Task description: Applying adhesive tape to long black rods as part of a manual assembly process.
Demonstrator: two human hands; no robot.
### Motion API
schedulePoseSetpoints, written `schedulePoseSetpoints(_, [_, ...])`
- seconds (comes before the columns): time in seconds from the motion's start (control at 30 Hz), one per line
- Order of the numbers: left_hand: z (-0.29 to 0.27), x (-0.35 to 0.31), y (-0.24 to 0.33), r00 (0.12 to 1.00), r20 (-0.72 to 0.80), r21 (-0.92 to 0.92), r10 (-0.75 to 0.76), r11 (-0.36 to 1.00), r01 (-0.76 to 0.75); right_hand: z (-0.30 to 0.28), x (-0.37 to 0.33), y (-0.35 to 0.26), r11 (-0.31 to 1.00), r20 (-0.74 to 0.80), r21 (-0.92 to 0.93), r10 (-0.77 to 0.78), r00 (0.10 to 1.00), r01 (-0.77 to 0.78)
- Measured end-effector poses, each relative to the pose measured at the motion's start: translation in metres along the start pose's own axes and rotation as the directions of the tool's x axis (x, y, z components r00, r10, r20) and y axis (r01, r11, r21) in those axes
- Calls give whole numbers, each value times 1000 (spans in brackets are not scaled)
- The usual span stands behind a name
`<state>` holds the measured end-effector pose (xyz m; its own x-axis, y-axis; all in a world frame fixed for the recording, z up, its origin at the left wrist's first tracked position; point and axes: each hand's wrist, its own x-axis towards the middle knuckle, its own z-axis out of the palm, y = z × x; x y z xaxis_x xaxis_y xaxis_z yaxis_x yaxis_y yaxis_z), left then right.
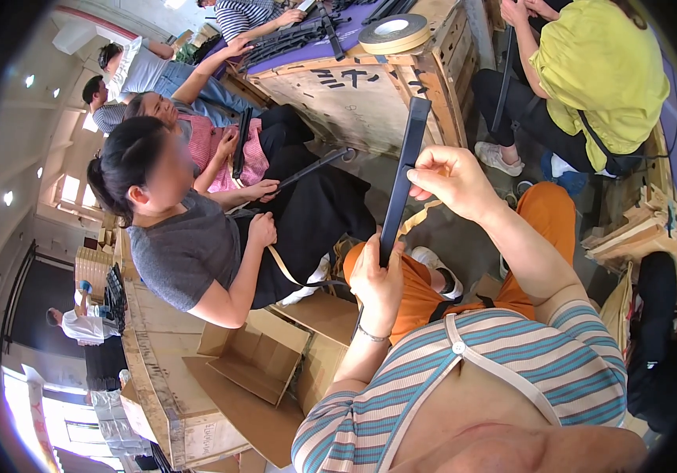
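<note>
Plainly, left hand [376,285] wrapped round black bar [406,162] low down — right hand [457,181] bunched at its edge, hold unclear.

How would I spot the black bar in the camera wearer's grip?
Find the large wooden crate near the top, then look below the tape roll on it. There the black bar slants upward, the left hand gripping it low, the right hand at its side. Other people hold dark pieces too; only this one sits in that left hand.
</note>
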<state>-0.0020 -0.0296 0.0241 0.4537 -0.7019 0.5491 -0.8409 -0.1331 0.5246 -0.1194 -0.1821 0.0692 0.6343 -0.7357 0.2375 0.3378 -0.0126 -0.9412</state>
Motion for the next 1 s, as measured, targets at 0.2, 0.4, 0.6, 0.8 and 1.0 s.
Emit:
schedulePoseSetpoints(0.2, [7,4,-3,998,-52,-21,25,999,-26,2,5,1,998,-72,-59,-7,997,3])
schedulePoseSetpoints(0.4, [-8,5,-7,993,-114,-71,11,997,-20,19,9,1,995,-95,-103,3,995,-13])
schedulePoseSetpoints(0.6, [-9,-1,-13,987,-155,-77,39,996,-52,-1,-2,7,973,-122,-224,26,992,-53])
schedulePoseSetpoints(0.8, [-27,-14,-6,945,234,-393,-230,866,308,-5,-10,1,970,20,-214,125,992,-118])
schedulePoseSetpoints(1.0, [-24,-8,-22,966,259,-550,6,823,142,-16,-23,-21,948,89,-302,136,987,-103])
